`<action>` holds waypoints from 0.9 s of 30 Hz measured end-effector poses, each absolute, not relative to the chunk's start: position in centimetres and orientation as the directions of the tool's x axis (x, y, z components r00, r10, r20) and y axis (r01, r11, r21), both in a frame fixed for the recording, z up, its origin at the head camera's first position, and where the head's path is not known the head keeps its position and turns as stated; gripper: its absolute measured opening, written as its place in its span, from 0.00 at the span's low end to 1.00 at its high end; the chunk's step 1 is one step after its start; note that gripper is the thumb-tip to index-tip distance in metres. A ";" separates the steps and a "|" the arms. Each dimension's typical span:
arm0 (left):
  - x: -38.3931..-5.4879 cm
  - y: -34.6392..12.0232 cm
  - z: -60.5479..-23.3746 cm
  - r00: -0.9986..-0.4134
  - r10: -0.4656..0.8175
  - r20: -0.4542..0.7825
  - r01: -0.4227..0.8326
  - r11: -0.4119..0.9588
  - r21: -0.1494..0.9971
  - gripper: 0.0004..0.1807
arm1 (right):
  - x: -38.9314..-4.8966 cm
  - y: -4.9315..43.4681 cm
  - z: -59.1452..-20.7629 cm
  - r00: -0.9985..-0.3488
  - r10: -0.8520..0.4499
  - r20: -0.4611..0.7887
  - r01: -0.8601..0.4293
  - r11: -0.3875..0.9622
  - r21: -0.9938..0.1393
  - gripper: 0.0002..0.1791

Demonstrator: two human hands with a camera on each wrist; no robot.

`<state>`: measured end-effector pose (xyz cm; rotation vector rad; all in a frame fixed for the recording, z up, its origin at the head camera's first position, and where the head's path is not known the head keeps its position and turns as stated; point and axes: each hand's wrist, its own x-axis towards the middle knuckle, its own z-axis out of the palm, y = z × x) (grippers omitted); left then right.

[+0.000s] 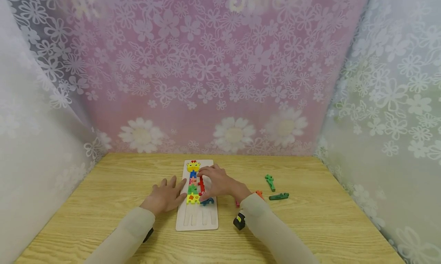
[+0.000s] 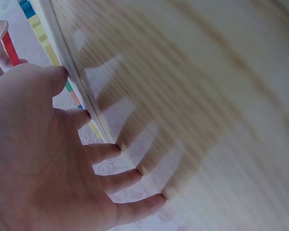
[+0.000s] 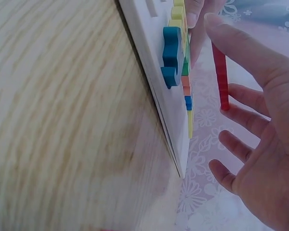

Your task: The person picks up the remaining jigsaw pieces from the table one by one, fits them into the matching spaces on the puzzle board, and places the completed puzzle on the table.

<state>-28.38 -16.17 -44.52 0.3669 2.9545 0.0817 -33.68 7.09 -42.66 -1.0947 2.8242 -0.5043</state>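
Note:
My right hand (image 1: 220,181) pinches a slim red puzzle piece (image 1: 201,185) between thumb and fingers, over a pale wooden puzzle board (image 1: 180,222). The red piece stands lengthwise in the grip and apart from the board in the right wrist view. A yellow giraffe head (image 1: 193,166) tops a column of blue, pink, green and yellow pieces on the board. Lower right on it lies a teal-blue piece (image 3: 171,55). My left hand (image 1: 164,197) rests with spread fingers along the board's left edge, fingertips on the table in the left wrist view.
Right of the board, two green pieces (image 1: 270,182) lie on the wooden table (image 1: 310,225). Near the right forearm are an orange piece (image 1: 260,194) and a pink piece (image 1: 237,204), both partly covered. A black device (image 1: 239,221) sits by the right wrist. Flowered curtains (image 1: 234,84) surround the table.

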 end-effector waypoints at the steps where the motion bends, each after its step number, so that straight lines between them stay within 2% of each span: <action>1: -28.4 -16.2 -44.6 -0.956 0.248 -0.156 0.240 0.968 0.072 0.35 | -33.7 7.1 -42.7 -0.745 -0.665 0.050 -0.641 0.694 -0.327 0.46; 14: -28.6 -16.3 -44.7 -0.955 0.254 -0.152 0.245 0.966 0.077 0.35 | -34.5 6.5 -43.0 -0.773 -0.634 0.014 -0.599 0.723 -0.345 0.46; 27: -28.3 -16.3 -44.4 -0.955 0.255 -0.149 0.247 0.966 0.075 0.35 | -35.3 5.6 -43.7 -0.802 -0.596 -0.033 -0.559 0.770 -0.308 0.45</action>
